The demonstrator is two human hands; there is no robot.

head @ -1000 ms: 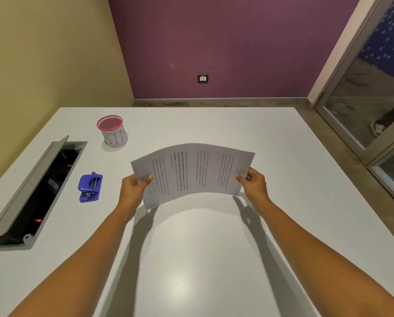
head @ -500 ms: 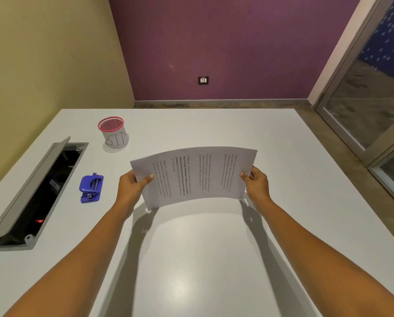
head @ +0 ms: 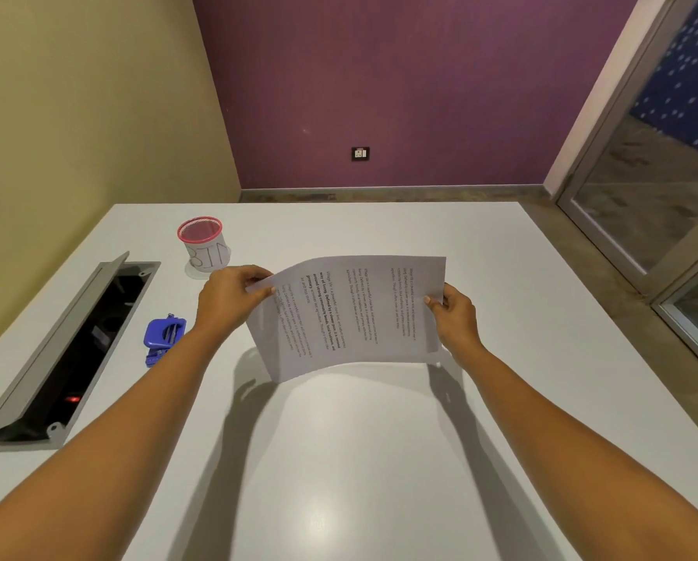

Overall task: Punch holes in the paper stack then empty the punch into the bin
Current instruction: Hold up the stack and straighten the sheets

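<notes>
Left hand [head: 227,301]: forearm extended, grip pinching paper [head: 351,313] at far-left corner.
Right hand [head: 454,317]: grip pinching right edge, thumb on top.
Paper: bowed, held above bench [head: 339,459], centre.
Punch [head: 165,336]: on bench, left.
Bin [head: 205,244]: upright, far left; contents not discernible.

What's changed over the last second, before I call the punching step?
The left hand slid its pinch up the paper stack to the far left corner. The right hand kept its grip on the right edge. The blue punch and the bin stayed put on the table.
</notes>
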